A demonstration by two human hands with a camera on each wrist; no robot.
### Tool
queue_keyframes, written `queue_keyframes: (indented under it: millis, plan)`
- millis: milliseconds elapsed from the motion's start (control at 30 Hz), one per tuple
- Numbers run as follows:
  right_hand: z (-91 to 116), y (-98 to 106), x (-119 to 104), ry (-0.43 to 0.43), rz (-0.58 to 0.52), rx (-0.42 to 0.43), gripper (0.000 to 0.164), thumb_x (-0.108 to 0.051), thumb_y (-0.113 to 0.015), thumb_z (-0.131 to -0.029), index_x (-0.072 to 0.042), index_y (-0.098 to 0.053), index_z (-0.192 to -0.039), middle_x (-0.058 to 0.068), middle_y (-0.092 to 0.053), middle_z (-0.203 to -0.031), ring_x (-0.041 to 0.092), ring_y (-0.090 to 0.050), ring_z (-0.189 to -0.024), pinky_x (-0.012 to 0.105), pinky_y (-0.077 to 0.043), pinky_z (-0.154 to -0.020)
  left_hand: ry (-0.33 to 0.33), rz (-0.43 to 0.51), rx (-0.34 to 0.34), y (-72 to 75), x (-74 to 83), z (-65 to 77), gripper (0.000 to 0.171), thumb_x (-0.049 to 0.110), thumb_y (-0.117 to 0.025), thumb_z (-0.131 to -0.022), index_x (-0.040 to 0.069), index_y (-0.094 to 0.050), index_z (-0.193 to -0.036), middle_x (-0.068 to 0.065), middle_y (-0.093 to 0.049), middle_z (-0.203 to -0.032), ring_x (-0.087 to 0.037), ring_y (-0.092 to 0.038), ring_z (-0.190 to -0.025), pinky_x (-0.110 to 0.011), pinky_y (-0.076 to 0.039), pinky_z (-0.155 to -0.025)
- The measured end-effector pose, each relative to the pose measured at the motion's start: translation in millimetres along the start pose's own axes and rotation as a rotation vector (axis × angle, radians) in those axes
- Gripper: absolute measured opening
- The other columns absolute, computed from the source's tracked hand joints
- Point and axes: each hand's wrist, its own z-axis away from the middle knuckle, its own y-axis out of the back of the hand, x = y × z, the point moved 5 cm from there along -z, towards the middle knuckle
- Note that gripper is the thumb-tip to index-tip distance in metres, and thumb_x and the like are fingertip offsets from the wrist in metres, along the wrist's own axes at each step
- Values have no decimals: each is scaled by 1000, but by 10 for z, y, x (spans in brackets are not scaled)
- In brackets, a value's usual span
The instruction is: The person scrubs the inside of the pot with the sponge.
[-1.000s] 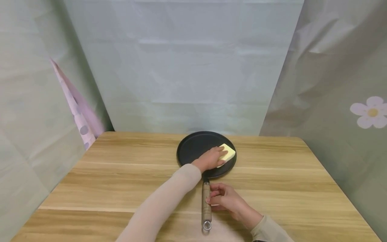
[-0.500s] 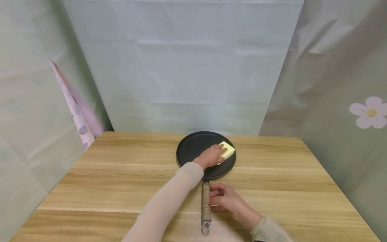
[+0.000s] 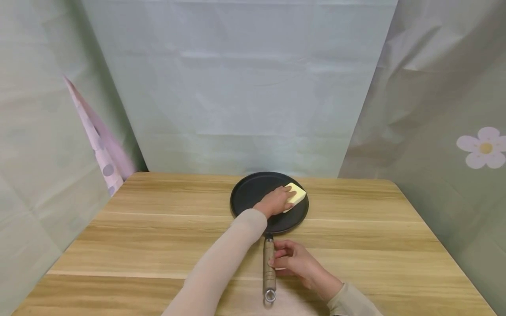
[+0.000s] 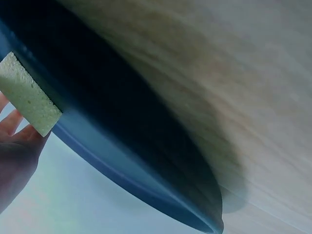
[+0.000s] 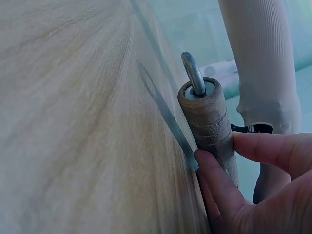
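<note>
Left hand (image 3: pixel 275 201): fingers apart on sponge (image 3: pixel 298 196), right of centre; whether pinching, hard to tell.
Right hand (image 3: pixel 298 263): pinches handle (image 3: pixel 269 273), lower centre.
Pan (image 3: pixel 252 192): could swivel if sponge pushes sideways.

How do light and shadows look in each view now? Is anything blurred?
Head: soft, fairly even light, pale sheen on the backdrop; left wrist: bluish tint, the pan shading a blurry table; right wrist: dark streak beside the handle, apparently its shadow.
</note>
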Motion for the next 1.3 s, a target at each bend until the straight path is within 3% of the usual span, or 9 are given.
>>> queue_keyframes:
  millis: [300, 600, 967, 1300]
  plan:
    - [-3, -39, 0, -5, -5, -10, 59, 5, -70, -80, 13, -42, -131, 11, -55, -99, 17, -59, -83, 42, -56, -76, 49, 0, 15, 0, -80, -15, 52, 33, -52, -100, 17, -41, -147, -7, -32, -155, -30, -29, -142, -43, -31, -111]
    - [-4, -50, -15, 5, -13, -2, 57, 5, -69, -79, 13, -43, -130, 10, -55, -97, 17, -57, -83, 42, -57, -75, 70, 4, 59, -90, -190, -154, 52, 35, -52, -99, 14, -43, -146, -9, -34, -154, -33, -32, -140, -46, -36, -108]
    - [-5, -49, -19, -7, -11, -3, 57, 5, -69, -79, 13, -43, -130, 11, -55, -98, 17, -59, -83, 42, -57, -76, 198, -20, 40, 37, -245, -70, 53, 35, -49, -101, 15, -39, -149, -9, -31, -155, -34, -29, -141, -46, -35, -108]
    - [-11, -44, 21, -23, -25, 14, 56, 6, -69, -79, 12, -44, -129, 9, -54, -96, 16, -59, -81, 40, -57, -74, 255, -4, 35, 34, -383, -47, 54, 36, -48, -101, 14, -38, -149, -10, -30, -155, -36, -27, -142, -47, -34, -109]
